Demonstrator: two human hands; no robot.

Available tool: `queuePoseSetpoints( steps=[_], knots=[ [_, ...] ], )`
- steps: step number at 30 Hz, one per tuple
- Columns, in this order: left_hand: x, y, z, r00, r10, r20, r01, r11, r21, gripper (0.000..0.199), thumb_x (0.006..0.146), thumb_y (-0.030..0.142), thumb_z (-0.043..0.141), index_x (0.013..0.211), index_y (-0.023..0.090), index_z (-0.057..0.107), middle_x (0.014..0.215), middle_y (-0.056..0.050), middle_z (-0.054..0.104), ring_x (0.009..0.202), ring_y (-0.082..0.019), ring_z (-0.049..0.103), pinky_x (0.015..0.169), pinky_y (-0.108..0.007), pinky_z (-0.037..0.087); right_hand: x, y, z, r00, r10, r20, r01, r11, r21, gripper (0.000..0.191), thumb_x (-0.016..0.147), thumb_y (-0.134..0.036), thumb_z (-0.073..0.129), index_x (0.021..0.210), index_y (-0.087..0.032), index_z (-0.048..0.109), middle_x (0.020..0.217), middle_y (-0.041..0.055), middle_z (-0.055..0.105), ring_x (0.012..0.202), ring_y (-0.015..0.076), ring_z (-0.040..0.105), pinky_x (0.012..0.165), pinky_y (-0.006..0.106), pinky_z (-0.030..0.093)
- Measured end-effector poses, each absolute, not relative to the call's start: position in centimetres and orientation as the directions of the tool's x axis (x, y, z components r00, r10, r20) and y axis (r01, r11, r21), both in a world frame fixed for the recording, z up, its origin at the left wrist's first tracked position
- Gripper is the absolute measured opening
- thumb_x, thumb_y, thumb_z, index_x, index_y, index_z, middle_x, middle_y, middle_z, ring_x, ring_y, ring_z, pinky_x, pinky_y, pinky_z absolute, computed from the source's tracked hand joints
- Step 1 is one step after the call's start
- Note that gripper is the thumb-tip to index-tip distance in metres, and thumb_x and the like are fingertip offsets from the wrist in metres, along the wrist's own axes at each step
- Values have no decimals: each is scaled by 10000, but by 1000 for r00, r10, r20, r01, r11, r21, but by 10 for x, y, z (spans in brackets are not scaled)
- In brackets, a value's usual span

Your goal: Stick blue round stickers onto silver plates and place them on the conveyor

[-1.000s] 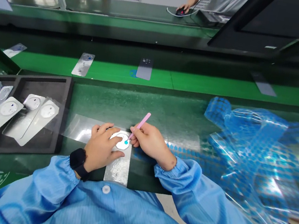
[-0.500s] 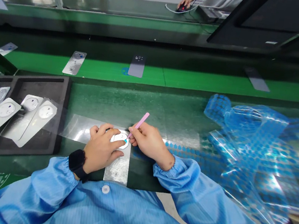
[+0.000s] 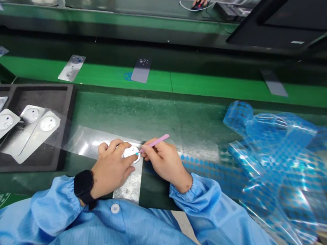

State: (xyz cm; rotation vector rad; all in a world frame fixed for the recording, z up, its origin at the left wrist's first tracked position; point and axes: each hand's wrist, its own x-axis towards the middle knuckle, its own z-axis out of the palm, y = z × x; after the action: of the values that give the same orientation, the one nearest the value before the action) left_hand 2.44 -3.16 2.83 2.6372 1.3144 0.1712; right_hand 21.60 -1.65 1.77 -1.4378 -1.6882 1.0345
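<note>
Pinching slim pink tweezers (image 3: 155,141) in the right hand (image 3: 164,166), tips at the white round disc (image 3: 131,153) on a silver metal strip (image 3: 129,188) near the table's front edge (image 3: 157,199), with the open-fingered left hand (image 3: 110,168) pressing down beside and on it: a slipped tip could possibly scratch or shift the disc.

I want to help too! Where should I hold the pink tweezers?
Pinch the pink tweezers between thumb and fingers along their middle, coming from the free end's side, as the right hand does. They're slim, and the narrow tip points down at the white disc, so keep your fingers back from it.
</note>
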Motion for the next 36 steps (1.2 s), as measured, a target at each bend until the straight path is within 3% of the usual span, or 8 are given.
queuePoseSetpoints(
  steps=[7,15,21,27,30,33,36],
  knots=[
    [26,-32,27,591,806,15,783,-578,231,254,881,309,593,1124,288,664,1272,-111,566,1156,-332,442,799,-468,360,214,-19,11,-237,947,217,575,317,-754,186,933,-266,475,816,-202,604,758,45,710,709,178,686,670,285,522],
    [27,-33,26,580,814,20,788,-568,236,249,875,304,594,1112,283,668,1271,-111,563,1159,-327,436,811,-469,371,215,-24,8,-279,909,309,650,415,-636,230,960,-271,448,846,-195,633,817,64,728,749,182,694,698,284,531],
    [28,-34,25,568,822,37,795,-560,232,241,876,301,594,1105,286,668,1265,-109,567,1161,-322,443,806,-468,371,217,-29,10,-309,901,305,678,434,-594,261,968,-274,432,849,-198,652,811,57,729,742,174,695,702,277,536],
    [28,-35,22,566,823,47,794,-559,238,240,874,299,600,1107,287,658,1262,-106,563,1158,-320,444,796,-464,368,216,-32,11,-313,896,316,641,445,-625,243,956,-248,442,833,-189,642,814,68,724,759,185,690,717,289,526],
    [27,-36,21,549,833,63,802,-547,242,263,858,306,623,1119,291,649,1237,-111,554,1156,-322,439,801,-466,373,219,-29,13,-212,933,291,608,359,-708,186,929,-258,484,814,-203,620,758,43,703,694,173,668,670,280,517],
    [27,-38,19,514,851,107,821,-524,226,313,840,317,645,1143,240,624,1187,-135,548,1139,-329,442,807,-472,388,222,-17,19,-77,956,282,583,272,-766,165,903,-216,479,776,-208,584,779,41,673,745,173,650,709,283,511],
    [29,-40,16,488,852,189,833,-520,190,326,831,308,656,1133,196,599,1192,-159,533,1124,-332,448,810,-476,402,218,-5,26,-161,968,194,697,250,-672,177,821,-88,451,727,-199,553,823,68,635,828,188,621,786,296,491]
  ],
)
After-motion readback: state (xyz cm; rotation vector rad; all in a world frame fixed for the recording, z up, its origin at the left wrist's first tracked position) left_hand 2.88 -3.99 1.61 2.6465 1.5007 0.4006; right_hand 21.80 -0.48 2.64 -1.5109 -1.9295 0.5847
